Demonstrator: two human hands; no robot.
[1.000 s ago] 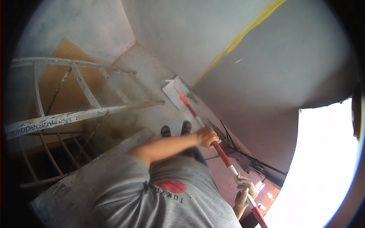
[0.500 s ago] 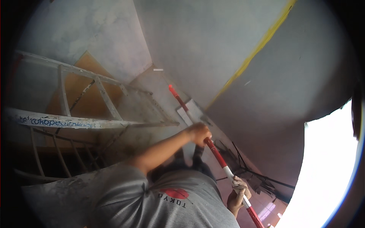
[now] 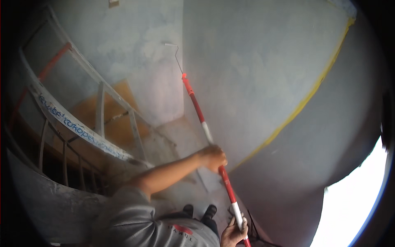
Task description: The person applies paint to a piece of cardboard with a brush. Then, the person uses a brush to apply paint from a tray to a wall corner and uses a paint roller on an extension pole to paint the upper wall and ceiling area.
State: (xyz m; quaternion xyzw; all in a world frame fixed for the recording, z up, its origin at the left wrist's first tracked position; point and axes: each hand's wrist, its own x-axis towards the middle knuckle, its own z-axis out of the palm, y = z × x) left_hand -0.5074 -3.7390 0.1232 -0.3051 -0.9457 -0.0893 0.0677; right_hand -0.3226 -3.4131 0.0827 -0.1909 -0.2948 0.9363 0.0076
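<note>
A long red and white striped extension pole runs diagonally up the middle of the view, with a thin wire roller frame and narrow pale roller end at its top, over the bluish wall. My left hand grips the pole's middle, my left forearm stretching across from the lower left. Further down, my right hand is closed on a white band near the pole's lower end. Behind the left hand, a pale flat item lies on the floor, partly hidden.
A paint-spattered metal ladder and railing fill the left, beside an orange-brown board. A yellow strip crosses the right wall. A bright opening is at lower right, dark bars near the floor, my sandalled feet below.
The pole's top has risen from over the floor to in front of the wall, showing the roller frame. My view has tilted up. Both hands still grip the pole.
</note>
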